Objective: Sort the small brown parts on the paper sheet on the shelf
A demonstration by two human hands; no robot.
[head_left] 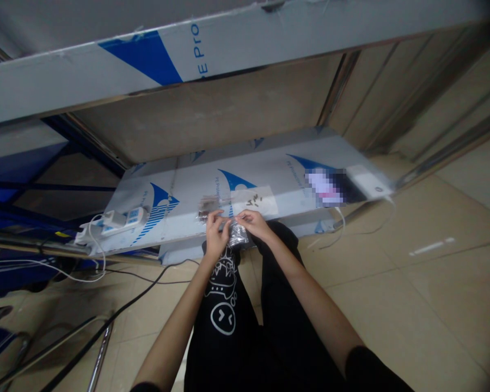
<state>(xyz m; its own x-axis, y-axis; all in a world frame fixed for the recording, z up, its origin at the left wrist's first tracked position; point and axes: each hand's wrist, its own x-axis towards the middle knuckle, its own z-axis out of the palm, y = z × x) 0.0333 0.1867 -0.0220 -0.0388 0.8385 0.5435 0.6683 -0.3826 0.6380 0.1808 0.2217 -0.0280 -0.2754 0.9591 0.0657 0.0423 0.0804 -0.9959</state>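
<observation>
both hands meet at the shelf edge: left hand (215,235) and right hand (253,223) each pinching a small clear plastic bag (237,235) between them, white label sheet (253,201) just beyond at twelve o'clock, power strip (124,219) off at nine o'clock.

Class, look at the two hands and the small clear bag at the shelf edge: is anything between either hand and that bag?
Nothing visible. The left hand and right hand both already touch the small clear bag, pinching it at the shelf edge.
</observation>
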